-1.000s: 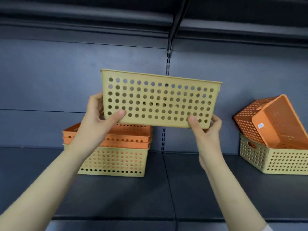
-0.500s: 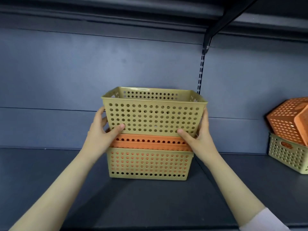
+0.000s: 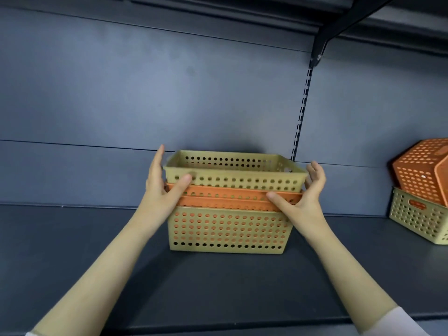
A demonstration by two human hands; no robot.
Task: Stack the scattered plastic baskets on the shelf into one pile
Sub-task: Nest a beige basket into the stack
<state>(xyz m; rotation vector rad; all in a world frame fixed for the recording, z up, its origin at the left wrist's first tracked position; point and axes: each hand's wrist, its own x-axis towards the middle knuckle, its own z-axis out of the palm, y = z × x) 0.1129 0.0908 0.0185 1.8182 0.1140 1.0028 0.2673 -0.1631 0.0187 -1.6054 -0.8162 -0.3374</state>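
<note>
Yellow basket [image 3: 234, 184] atop pile [image 3: 228, 229], between left hand [image 3: 158, 192] and right hand [image 3: 306, 202], fingers loose, thumbs on fronts.

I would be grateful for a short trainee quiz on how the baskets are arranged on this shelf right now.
1. True or false: the top yellow basket hangs in the air, clear of the pile.
2. How many orange rims show between the top yellow basket and the bottom yellow basket? A none, B two, C five.
3. Fill in: at the right, the tilted orange basket rests on a lower basket coloured ____.

Key: 1 false; 2 B; 3 yellow.
</note>
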